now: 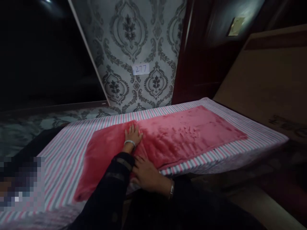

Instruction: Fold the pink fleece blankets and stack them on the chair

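Note:
A pink plush blanket lies spread flat across a bed covered with a pink, grey and white striped sheet. My left hand rests flat on the blanket near its far middle, fingers stretched out, a silver bangle on the wrist. My right hand lies flat on the blanket's near edge, fingers spread toward the left, a bangle on that wrist too. Both arms wear dark sleeves. Neither hand holds anything.
A wall with grey damask wallpaper stands behind the bed, bearing a small paper label reading 277. A dark wooden door is at the back right. A brown headboard panel runs along the right side.

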